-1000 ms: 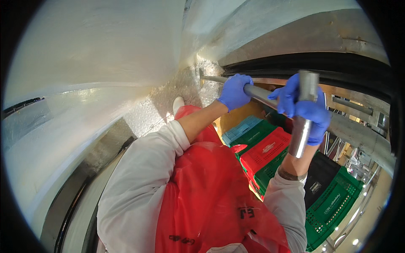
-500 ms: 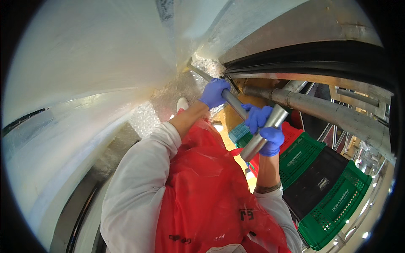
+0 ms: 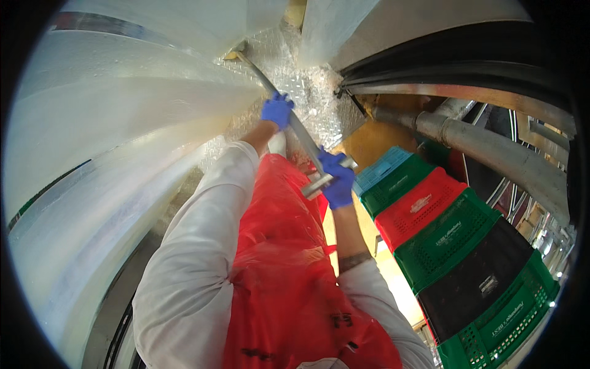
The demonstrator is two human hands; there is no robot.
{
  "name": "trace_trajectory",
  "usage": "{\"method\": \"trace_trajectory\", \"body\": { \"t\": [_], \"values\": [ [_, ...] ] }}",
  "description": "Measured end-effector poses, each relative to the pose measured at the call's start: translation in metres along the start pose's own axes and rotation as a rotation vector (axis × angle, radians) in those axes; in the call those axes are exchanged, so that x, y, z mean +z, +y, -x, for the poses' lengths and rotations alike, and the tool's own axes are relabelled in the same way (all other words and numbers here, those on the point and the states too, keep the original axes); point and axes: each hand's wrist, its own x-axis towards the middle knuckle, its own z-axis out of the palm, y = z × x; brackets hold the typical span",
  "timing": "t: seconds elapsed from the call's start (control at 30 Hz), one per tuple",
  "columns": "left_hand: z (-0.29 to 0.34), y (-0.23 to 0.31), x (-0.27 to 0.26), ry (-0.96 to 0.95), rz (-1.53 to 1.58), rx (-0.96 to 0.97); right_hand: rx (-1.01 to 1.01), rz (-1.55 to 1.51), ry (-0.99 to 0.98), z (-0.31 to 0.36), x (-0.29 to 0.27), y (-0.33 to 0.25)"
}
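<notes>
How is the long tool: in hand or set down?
The tool is in hand: the left hand is closed around its grey shaft, the right hand around its metal crossbar.

The pole (image 3: 303, 134) is smooth, greyish metal, the apron (image 3: 276, 270) glossy plastic, the sleeves (image 3: 187, 264) matt cloth — with plastic crates (image 3: 445, 237) at right and rough, raised-pattern metal on the far floor (image 3: 312, 101).

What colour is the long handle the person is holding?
The handle is silvery grey, showing best in the head view.
</notes>
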Motion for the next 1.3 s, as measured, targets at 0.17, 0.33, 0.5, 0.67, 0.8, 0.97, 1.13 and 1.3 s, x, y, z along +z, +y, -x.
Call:
{"method": "trace_trajectory", "body": {
  "t": [0.17,0.33,0.5,0.67,0.8,0.97,1.13,1.3],
  "values": [
    [0.070,0.131,0.082,-0.039,0.371,0.297,-0.028,0.086,0.353,0.154,-0.030,-0.092],
    [0.109,0.206,0.112,-0.188,0.614,0.567,-0.131,0.295,0.396,0.233,0.001,-0.132],
    [0.092,0.218,0.100,-0.401,0.533,0.602,-0.221,0.290,0.268,0.228,0.015,-0.144],
    [0.118,0.191,0.050,-0.231,0.433,0.506,-0.252,0.239,0.002,0.227,0.010,-0.148],
    [0.112,0.114,0.046,-0.232,0.266,0.348,-0.165,0.211,-0.141,0.188,-0.018,-0.116],
    [0.098,-0.027,0.032,-0.044,0.027,0.199,0.085,0.089,-0.089,0.091,-0.005,-0.023],
    [0.102,-0.042,0.049,-0.019,-0.107,-0.067,0.149,0.079,-0.194,0.056,-0.015,0.029],
    [0.122,0.084,0.111,-0.205,0.165,-0.082,0.147,0.108,0.052,0.148,-0.088,-0.044]
  ]
}}
